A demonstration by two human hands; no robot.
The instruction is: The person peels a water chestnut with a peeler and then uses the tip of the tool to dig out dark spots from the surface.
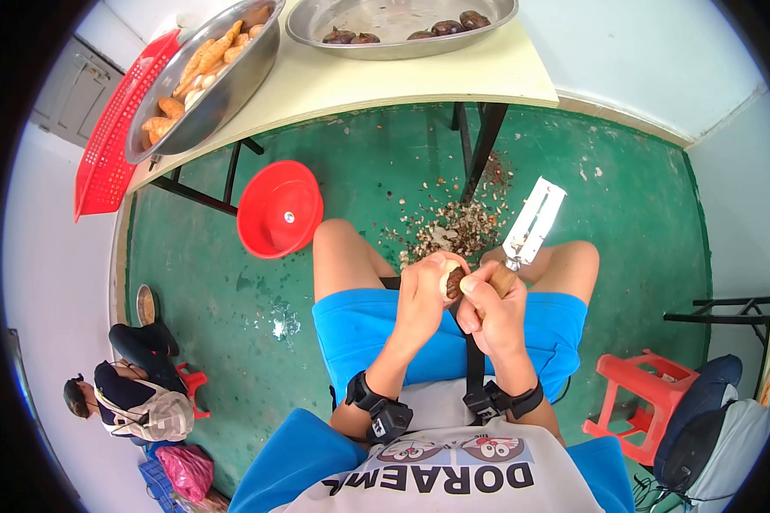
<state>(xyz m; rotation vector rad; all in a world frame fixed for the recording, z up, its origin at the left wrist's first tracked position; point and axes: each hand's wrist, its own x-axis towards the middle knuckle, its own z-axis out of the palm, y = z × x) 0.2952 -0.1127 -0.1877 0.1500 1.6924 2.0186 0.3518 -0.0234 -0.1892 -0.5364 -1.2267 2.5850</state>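
Note:
My left hand (425,289) is closed around a partly peeled water chestnut (455,281), dark brown on one side and pale cream on the other. My right hand (494,309) grips the wooden handle of a peeler (535,224), whose wide slotted metal blade points up and away from me. Both hands are close together above my lap, with the right thumb near the water chestnut. Beyond my knees, peelings (460,229) lie scattered on the green floor.
A table (419,81) ahead carries a metal tray (393,53) with several dark water chestnuts, a metal bowl (261,64) of orange roots and a red basket (103,162). A red basin (257,227) stands on the floor. Red stool (646,389) at right; another person (137,393) sits at left.

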